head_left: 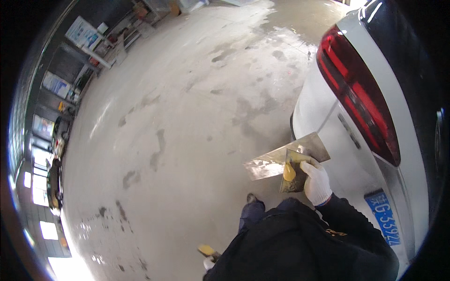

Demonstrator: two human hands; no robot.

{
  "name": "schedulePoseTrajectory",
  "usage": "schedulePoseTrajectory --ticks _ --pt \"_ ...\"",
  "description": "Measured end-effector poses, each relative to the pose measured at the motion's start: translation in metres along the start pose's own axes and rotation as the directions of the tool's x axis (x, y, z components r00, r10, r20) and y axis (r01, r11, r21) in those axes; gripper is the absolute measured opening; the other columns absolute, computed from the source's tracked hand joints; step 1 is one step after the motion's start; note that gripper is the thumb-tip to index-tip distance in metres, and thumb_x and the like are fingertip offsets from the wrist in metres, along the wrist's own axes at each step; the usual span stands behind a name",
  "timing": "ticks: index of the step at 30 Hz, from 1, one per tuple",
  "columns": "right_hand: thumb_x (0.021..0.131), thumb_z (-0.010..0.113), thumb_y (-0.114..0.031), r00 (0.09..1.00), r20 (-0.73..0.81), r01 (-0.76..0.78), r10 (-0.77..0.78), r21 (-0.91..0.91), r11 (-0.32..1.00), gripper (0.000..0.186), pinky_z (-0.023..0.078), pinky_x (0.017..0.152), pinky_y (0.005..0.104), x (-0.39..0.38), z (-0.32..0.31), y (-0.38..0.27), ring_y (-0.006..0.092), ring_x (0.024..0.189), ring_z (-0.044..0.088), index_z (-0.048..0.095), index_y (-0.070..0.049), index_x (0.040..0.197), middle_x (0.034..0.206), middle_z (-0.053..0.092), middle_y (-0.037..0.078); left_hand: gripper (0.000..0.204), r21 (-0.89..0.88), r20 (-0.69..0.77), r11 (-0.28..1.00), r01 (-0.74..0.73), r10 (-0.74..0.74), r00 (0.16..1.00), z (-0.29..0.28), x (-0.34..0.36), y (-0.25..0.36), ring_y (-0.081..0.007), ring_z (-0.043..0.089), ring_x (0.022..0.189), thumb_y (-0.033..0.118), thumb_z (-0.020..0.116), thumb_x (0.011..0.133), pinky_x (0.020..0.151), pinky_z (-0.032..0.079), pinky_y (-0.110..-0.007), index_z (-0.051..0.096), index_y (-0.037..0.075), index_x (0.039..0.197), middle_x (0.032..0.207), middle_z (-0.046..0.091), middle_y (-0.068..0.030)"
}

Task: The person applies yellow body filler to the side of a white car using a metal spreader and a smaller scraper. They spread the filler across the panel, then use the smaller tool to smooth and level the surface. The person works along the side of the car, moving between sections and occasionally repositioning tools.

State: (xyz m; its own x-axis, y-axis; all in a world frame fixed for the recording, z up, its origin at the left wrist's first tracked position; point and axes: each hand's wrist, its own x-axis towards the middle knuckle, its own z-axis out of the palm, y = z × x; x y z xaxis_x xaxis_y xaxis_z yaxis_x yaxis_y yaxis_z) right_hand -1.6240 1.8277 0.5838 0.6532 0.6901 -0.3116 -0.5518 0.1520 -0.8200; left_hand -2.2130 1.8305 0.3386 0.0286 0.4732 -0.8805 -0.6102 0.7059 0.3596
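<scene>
My right hand (pixel 318 185), in a white knit glove, is closed with the thumb over a small dark squarish plate (pixel 293 185). A thick blob of yellow paste (pixel 289 172), like body filler, sits on that plate. Behind it, a longer shiny metal sheet (pixel 267 165) slants across; it seems held in the same grip. My left hand (pixel 209 264), also white-gloved, is low at the lower edge, mostly hidden by my dark jacket. It is closed on a small flat tool with a yellow end (pixel 206 249), whose exact kind is too small to tell.
Close on my right stands the rear corner of a white car (pixel 318 105), with a red tail light (pixel 354 89) and a blue licence plate (pixel 382 218). A grey concrete floor (pixel 187 107) with dark wet patches stretches ahead. Boards (pixel 84 33) and clutter line the left wall.
</scene>
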Motion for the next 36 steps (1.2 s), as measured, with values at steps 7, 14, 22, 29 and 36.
schedulePoseTrajectory --ticks 7,14,22,29,36 --pt "0.102 0.053 -0.015 0.985 -0.163 0.069 -0.064 0.024 0.997 0.033 0.053 0.101 0.0374 -0.014 0.037 -0.017 0.0225 0.109 0.067 0.062 0.006 0.127 0.122 0.068 0.015 0.025 0.551 0.291 0.717 -0.427 0.315 0.903 0.330 0.064 0.294 -0.0242 0.060 0.063 0.014 0.057 0.084 0.059 0.053 -0.036 0.058 -0.002 0.102 0.086 0.066 -0.0129" --pt "0.100 0.061 -0.021 0.943 -0.287 0.116 -0.166 -0.183 0.976 0.036 0.052 0.092 0.0304 0.072 0.079 -0.014 0.0156 0.099 0.066 0.067 0.007 0.122 0.108 0.074 0.013 0.027 0.495 0.506 0.663 -0.562 0.306 0.807 0.517 0.016 0.282 -0.0223 0.050 0.065 0.012 0.052 0.086 0.067 0.051 -0.036 0.049 -0.002 0.109 0.087 0.056 -0.0113" --pt "0.098 0.064 -0.027 0.883 -0.423 0.127 -0.206 -0.208 0.970 0.041 0.052 0.092 0.0330 0.009 0.159 -0.104 0.0188 0.100 0.066 0.069 0.006 0.121 0.108 0.074 0.016 0.036 0.805 0.026 0.591 0.039 -0.101 0.994 0.388 0.089 0.304 -0.0273 0.063 0.064 0.019 0.055 0.082 0.060 0.054 -0.035 0.060 -0.001 0.111 0.090 0.068 -0.0156" --pt "0.101 0.063 -0.017 0.664 -0.671 0.333 -0.330 -0.130 0.934 0.028 0.051 0.090 0.0306 -0.007 0.210 -0.130 0.0174 0.098 0.067 0.069 0.007 0.114 0.104 0.074 0.013 0.034 0.895 0.064 0.445 0.015 -0.160 0.985 0.540 0.133 0.375 -0.0259 0.060 0.063 0.017 0.052 0.079 0.054 0.049 -0.033 0.061 0.001 0.108 0.090 0.066 -0.0133" --pt "0.103 0.053 -0.010 0.369 -0.846 0.352 -0.385 -0.255 0.900 0.027 0.052 0.094 0.0308 -0.032 0.270 -0.130 0.0159 0.102 0.067 0.069 0.005 0.118 0.111 0.073 0.011 0.030 0.901 0.429 0.207 -0.381 -0.293 0.855 0.919 0.187 0.436 -0.0226 0.056 0.060 0.015 0.050 0.077 0.046 0.041 -0.030 0.061 0.004 0.103 0.084 0.063 -0.0105"
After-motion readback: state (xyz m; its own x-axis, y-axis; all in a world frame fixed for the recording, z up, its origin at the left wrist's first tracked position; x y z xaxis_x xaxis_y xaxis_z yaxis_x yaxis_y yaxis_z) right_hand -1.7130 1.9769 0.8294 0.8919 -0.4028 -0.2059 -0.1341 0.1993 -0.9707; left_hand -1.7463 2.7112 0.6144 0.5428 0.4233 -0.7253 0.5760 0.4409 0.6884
